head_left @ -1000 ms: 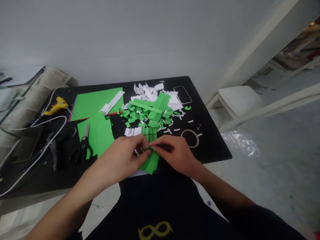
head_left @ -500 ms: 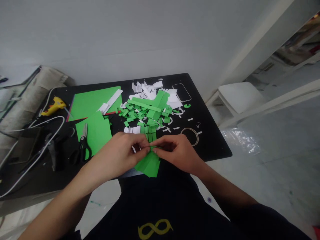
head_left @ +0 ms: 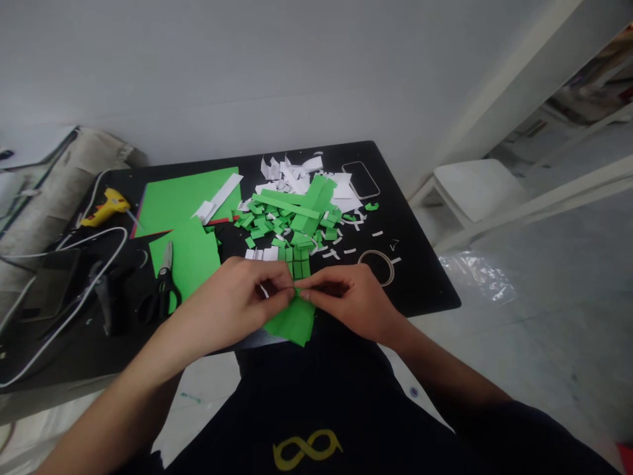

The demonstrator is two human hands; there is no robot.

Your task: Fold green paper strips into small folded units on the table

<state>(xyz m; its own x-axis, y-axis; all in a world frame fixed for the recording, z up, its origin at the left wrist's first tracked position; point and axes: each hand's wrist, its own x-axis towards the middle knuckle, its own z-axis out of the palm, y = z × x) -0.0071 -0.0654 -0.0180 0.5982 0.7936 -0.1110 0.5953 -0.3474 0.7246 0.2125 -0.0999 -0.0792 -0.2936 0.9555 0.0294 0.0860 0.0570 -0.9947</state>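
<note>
My left hand [head_left: 236, 305] and my right hand [head_left: 349, 300] meet fingertip to fingertip above the near edge of the black table [head_left: 420, 290]. Both pinch the top edge of a green paper piece [head_left: 293, 321] that hangs down between them. Just beyond the fingers lies a row of small green and white paper squares [head_left: 284, 254]. Farther back is a pile of green strips and scraps [head_left: 291, 218] mixed with white paper scraps [head_left: 297, 173].
Green paper sheets [head_left: 185, 198] lie at the left with scissors [head_left: 164, 284] on them. A yellow glue gun [head_left: 106, 206] and white cables [head_left: 69, 277] sit at the far left. A tape roll [head_left: 377, 265] and a phone [head_left: 361, 179] lie to the right. A white stool [head_left: 477, 191] stands beyond the table.
The hands have stayed together on the green piece, and the fingers have shifted slightly along its top edge. The view has tilted a little.
</note>
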